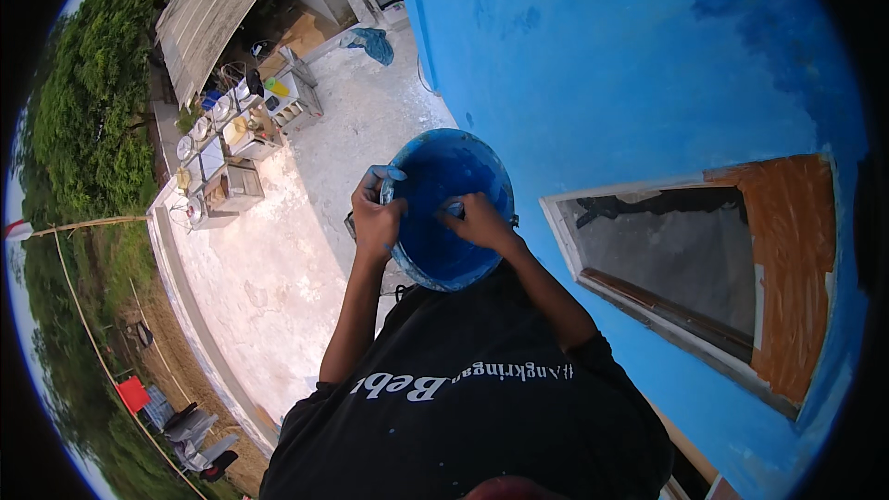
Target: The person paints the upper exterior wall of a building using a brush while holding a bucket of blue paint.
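Note:
A round bucket (429,275) is held up in front of my chest, its inside coated with blue paint and its rim smeared with it. My left hand (376,218) is closed on the left side of the rim, with blue paint on its fingers. Inside the bucket's opening, my right hand (479,222) has its fingers curled together. A small bluish patch shows at those fingertips; whether it is paint on the skin or a thing they hold, I cannot make out.
To my right rises a bright blue wall (593,83) with a window (667,241), its frame partly brown. Past the pale concrete floor (278,287), a low edge (190,319) runs along the left. Tables with dishes (222,162) stand far left, and a blue cloth (372,44) lies farther back.

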`<state>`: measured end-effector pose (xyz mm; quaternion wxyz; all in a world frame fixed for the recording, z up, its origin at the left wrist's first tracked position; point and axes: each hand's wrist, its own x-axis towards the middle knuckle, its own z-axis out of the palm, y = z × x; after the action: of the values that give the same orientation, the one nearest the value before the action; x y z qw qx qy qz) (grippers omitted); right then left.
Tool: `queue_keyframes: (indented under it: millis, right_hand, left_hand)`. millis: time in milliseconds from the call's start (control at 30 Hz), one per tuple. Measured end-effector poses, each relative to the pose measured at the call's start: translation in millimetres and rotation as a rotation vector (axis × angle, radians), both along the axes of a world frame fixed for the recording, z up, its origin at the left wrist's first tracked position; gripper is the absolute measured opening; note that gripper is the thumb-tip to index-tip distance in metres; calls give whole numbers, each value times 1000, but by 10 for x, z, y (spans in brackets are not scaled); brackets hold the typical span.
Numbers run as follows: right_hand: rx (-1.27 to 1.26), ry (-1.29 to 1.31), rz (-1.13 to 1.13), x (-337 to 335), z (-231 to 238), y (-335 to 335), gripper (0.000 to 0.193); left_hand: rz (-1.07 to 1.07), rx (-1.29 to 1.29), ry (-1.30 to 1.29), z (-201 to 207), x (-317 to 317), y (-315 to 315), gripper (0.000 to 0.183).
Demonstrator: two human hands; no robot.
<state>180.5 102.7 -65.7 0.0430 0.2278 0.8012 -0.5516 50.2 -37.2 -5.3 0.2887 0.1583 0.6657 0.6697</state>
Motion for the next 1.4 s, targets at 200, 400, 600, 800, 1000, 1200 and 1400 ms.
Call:
queue_keyframes:
  millis: [200, 400, 600, 800, 1000, 1200, 1400]
  right_hand:
    - [139, 483, -301, -115, -135, -68, 23]
    - [118, 63, -115, -12, -109, -83, 23]
    - [64, 258, -235, -66, -200, -15, 23]
    - [13, 361, -208, -184, -195, -195, 21]
    - [43, 405, 143, -64, -76, -276, 21]
    - [-111, 306, 365, 83, -48, -95, 24]
    - [-76, 299, 58, -119, 158, -25, 23]
  left_hand:
    - [-16, 4, 3, 18, 2, 11, 34]
    - [-24, -28, 50, -15, -30, 22, 34]
    - [-30, 5, 18, 20, -3, 48, 35]
    - [-25, 0, 28, -14, -24, 29, 35]
    - [-26, 10, 3, -6, -39, 61, 34]
    - [-23, 2, 15, -13, -39, 42, 34]
    - [-23, 13, 13, 15, -21, 55, 35]
